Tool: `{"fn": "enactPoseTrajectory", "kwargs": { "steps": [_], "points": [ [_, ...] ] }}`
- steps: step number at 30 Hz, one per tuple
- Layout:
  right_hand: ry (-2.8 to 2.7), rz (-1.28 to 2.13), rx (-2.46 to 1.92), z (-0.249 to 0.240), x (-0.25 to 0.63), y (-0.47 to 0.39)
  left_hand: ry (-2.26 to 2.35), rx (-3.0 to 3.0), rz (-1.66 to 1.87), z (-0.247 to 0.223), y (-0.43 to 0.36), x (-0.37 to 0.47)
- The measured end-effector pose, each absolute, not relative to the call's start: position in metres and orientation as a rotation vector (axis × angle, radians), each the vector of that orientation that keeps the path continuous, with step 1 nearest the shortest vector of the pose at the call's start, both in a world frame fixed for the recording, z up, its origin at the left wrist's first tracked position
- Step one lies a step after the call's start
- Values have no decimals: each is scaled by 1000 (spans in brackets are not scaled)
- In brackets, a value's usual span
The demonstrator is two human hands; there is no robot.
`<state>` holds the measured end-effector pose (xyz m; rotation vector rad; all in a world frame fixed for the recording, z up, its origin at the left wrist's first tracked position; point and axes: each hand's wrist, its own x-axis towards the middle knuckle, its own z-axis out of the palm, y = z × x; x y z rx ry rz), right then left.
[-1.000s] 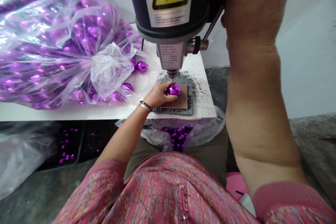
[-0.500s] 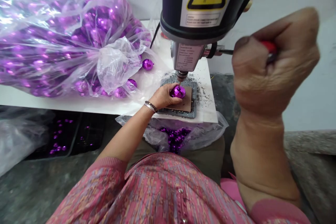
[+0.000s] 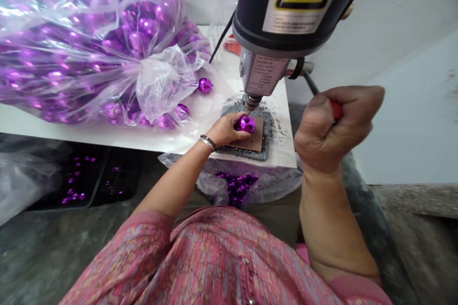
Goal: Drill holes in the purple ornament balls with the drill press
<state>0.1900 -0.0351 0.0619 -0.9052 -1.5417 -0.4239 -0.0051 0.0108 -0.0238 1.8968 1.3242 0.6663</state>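
Observation:
My left hand (image 3: pixel 226 129) grips a shiny purple mirrored ball (image 3: pixel 245 124) between thumb and fingers. The ball rests on a brown board (image 3: pixel 255 142) that lies on the drill press's grey base (image 3: pixel 265 151). Right above it is the chuck (image 3: pixel 253 101) of the drill press (image 3: pixel 279 38); whether the bit is in the ball I cannot tell. My right hand (image 3: pixel 331 128) is wrapped round the red-knobbed feed lever (image 3: pixel 311 83) at the machine's right side.
A big clear bag (image 3: pixel 161 76) of purple balls fills the table's left side, with a loose ball (image 3: pixel 205 85) beside it. Dark shavings surround the base. An open plastic bag (image 3: pixel 211 186) with purple balls hangs at my lap. Black crates (image 3: pixel 121 176) stand below left.
My right hand has come down and inward, swinging the lever lower. The left hand still holds the ball on the board. The view has shifted slightly.

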Motion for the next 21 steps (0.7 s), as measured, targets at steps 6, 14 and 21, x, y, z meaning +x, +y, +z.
{"fn": "enactPoseTrajectory", "kwargs": {
  "steps": [6, 14, 21],
  "points": [
    [-1466, -432, -832, 50, 183, -28, 1336, 1891, 666, -23, 9, -5],
    [-1438, -370, -797, 26, 179, -25, 1318, 1892, 683, -24, 8, -5],
    [-1349, -133, -994, 105, 179, -15, 1361, 1772, 714, -19, 1, -5]
  ]
}}
